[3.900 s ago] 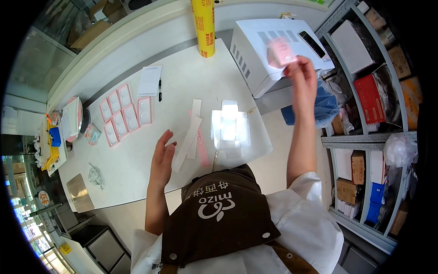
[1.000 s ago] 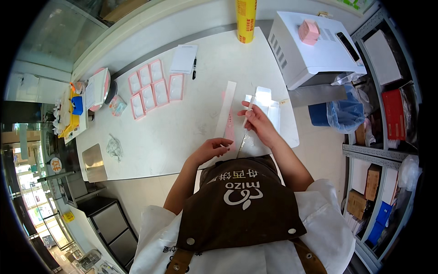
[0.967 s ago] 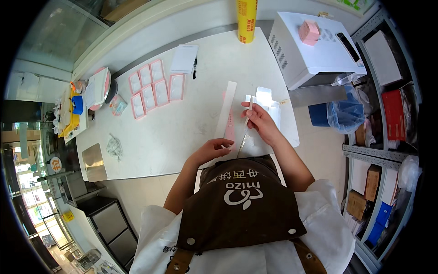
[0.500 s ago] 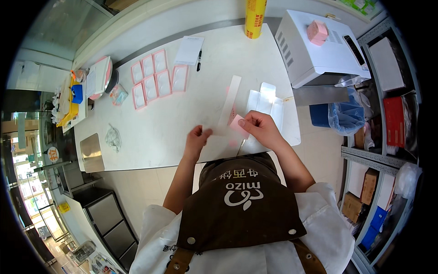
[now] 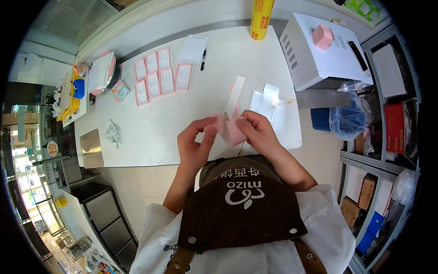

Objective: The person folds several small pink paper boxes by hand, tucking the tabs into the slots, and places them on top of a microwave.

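Pink card strip (image 5: 236, 133), bent, sits at the centre of the head view, over the near part of a white table (image 5: 159, 125), pinched between thumb and fingers by both left hand (image 5: 194, 141) and right hand (image 5: 260, 130). Pink-edged trays (image 5: 153, 85) lie upper left; a white appliance (image 5: 310, 68) stands upper right, beside metal shelving (image 5: 365, 160). Half a second ago the hands were farther apart, the strip's left part a pale blur. Fingers cover the strip's ends; the yellow roll (image 5: 261, 20) is cut off by the upper edge.
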`<state>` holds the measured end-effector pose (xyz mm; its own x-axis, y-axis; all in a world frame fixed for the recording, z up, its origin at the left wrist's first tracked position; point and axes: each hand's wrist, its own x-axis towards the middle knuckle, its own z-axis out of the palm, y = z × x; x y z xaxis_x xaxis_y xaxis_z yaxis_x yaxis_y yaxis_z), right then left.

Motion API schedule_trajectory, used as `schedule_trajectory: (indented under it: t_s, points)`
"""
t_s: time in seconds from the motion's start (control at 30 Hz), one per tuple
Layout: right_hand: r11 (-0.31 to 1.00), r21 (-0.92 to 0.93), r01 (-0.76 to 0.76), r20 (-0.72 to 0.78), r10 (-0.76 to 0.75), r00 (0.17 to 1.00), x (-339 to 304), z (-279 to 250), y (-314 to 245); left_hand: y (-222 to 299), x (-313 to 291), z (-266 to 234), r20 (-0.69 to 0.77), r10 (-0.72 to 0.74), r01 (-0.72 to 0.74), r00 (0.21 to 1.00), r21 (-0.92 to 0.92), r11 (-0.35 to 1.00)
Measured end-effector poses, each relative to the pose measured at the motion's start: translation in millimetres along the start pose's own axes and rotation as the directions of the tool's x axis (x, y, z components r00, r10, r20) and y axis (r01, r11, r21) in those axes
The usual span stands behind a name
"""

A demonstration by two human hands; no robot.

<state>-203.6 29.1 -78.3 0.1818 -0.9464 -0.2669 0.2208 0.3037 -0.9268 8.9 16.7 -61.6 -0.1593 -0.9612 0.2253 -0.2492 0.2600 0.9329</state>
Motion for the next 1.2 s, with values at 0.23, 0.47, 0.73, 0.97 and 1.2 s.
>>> schedule_trajectory:
  t_s: [0.23,0.47,0.73,0.97,1.2]
  points:
    - [0.992,0.113,-0.06,0.01,0.06,0.998,-8.7,2.1,-32.4,31.9,17.1,3.1,0.072,0.254,-0.263,0.965,0.183,0.947]
    - [0.99,0.132,-0.04,0.036,0.035,0.999,-12.7,-1.3,-34.8,35.6,20.6,8.9,0.081,0.316,-0.326,0.945,0.193,0.926]
    - [0.993,0.115,-0.025,0.035,0.021,0.999,-13.6,4.0,-27.8,38.5,15.9,9.6,0.055,0.302,-0.307,0.952,0.23,0.924]
    - [0.994,0.109,0.026,0.065,-0.034,0.997,-12.9,10.1,-27.1,34.0,18.3,11.4,0.002,0.332,-0.316,0.943,0.318,0.894]
    - [0.996,0.094,-0.008,0.032,0.005,0.999,-13.3,10.4,-23.1,35.4,13.6,10.7,-0.012,0.328,-0.312,0.945,0.277,0.909]
